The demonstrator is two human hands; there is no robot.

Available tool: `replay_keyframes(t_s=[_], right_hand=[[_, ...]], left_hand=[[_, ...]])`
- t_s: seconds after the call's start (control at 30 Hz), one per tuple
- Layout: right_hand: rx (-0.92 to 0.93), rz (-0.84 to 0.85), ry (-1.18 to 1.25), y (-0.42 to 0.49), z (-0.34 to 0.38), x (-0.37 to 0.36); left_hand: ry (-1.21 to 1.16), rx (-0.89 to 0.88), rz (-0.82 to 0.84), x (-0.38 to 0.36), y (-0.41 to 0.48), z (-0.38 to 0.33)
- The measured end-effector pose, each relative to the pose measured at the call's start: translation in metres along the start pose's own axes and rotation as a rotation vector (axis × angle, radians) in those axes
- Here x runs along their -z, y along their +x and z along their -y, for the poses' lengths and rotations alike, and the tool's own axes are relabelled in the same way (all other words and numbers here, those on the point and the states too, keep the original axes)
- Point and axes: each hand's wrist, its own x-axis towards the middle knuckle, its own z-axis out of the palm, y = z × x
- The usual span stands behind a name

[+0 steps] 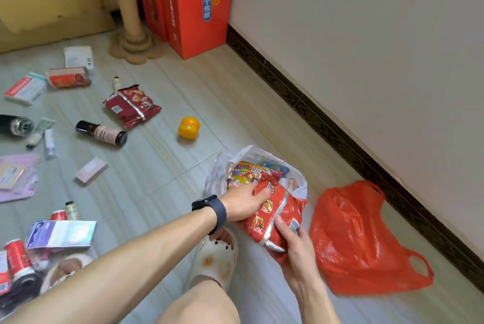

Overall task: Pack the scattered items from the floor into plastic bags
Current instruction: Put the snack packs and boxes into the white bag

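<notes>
A white plastic bag [245, 154] lies open on the floor with colourful snack packets [246, 173] inside. Both hands hold a large red snack packet [279, 215] at the bag's mouth. My left hand [245, 202], with a dark watch on its wrist, grips the packet's upper end. My right hand [292, 238] grips its lower edge. A red plastic bag [358, 240] lies flat to the right, near the wall. Scattered on the floor to the left are a dark red chip bag [131, 105], a yellow round container [189, 128] and a dark bottle [102, 133].
More items lie at the left: small boxes [91, 169], red cans [17, 251], a holographic pouch [61, 233], a hair dryer [15, 124]. Red cartons [193, 4] and a cardboard scratching post [132, 35] stand at the back. A wall with dark skirting [340, 137] runs along the right. My slippered foot [216, 254] stands near the bags.
</notes>
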Motion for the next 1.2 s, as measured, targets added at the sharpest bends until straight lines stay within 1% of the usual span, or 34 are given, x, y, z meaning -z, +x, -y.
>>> replay_keyframes(t_s=[0.03,0.1,0.13,0.17,0.2,0.27,0.33,0.4,0.47,0.53,0.6,0.73,0.8,0.87,0.97,1.03,1.1,1.13,1.2], right_hand=[[0.017,-0.037,-0.039,-0.001,-0.001,0.012],[0.056,-0.099,-0.149,-0.007,-0.001,0.028],[0.087,-0.125,-0.197,-0.011,0.000,0.035],[0.118,-0.135,-0.228,-0.013,-0.001,0.042],[0.149,-0.127,-0.242,-0.017,-0.002,0.045],[0.204,-0.116,-0.279,-0.024,-0.003,0.041],[0.255,-0.147,-0.316,-0.023,-0.005,0.034],[0.303,-0.184,-0.355,-0.017,-0.007,0.022],[0.346,-0.203,-0.401,-0.009,-0.009,0.008],[0.370,-0.197,-0.439,-0.003,-0.009,-0.005],[0.384,-0.172,-0.471,0.000,-0.007,-0.017],[0.415,-0.127,-0.441,-0.001,0.004,-0.025],[0.460,-0.092,-0.456,0.000,0.012,-0.026],[0.480,-0.028,-0.609,0.009,0.014,-0.023],[0.419,0.104,-0.980,0.022,0.004,-0.022],[0.459,0.155,-1.198,0.029,-0.006,-0.026],[0.493,0.144,-1.394,0.035,-0.009,-0.032],[0.492,0.131,-1.458,0.037,-0.008,-0.034],[0.482,0.120,-1.500,0.039,-0.003,-0.034]], left_hand=[[0.134,-0.035,-0.043,-0.003,0.002,0.002],[0.551,-0.159,-0.260,-0.003,0.005,0.015],[0.737,-0.214,-0.330,-0.001,0.005,0.023],[0.894,-0.247,-0.316,0.002,0.006,0.034],[1.024,-0.267,-0.247,0.006,0.007,0.044],[1.188,-0.290,-0.095,0.013,0.009,0.061],[1.341,-0.389,-0.056,0.017,0.007,0.071],[1.489,-0.500,-0.107,0.023,0.006,0.077],[1.559,-0.534,-0.117,0.026,0.003,0.081],[1.569,-0.568,-0.121,0.027,-0.004,0.075],[1.510,-0.622,-0.064,0.028,-0.009,0.073],[1.449,-0.737,-0.080,0.043,-0.023,0.063],[1.460,-0.764,-0.123,0.050,-0.030,0.062],[1.468,-0.745,-0.164,0.055,-0.035,0.063],[1.456,-0.682,-0.178,0.060,-0.036,0.061],[1.459,-0.662,-0.154,0.057,-0.037,0.060],[1.489,-0.635,-0.121,0.052,-0.043,0.057],[1.484,-0.593,-0.098,0.049,-0.047,0.055],[1.498,-0.508,-0.111,0.050,-0.045,0.062]])
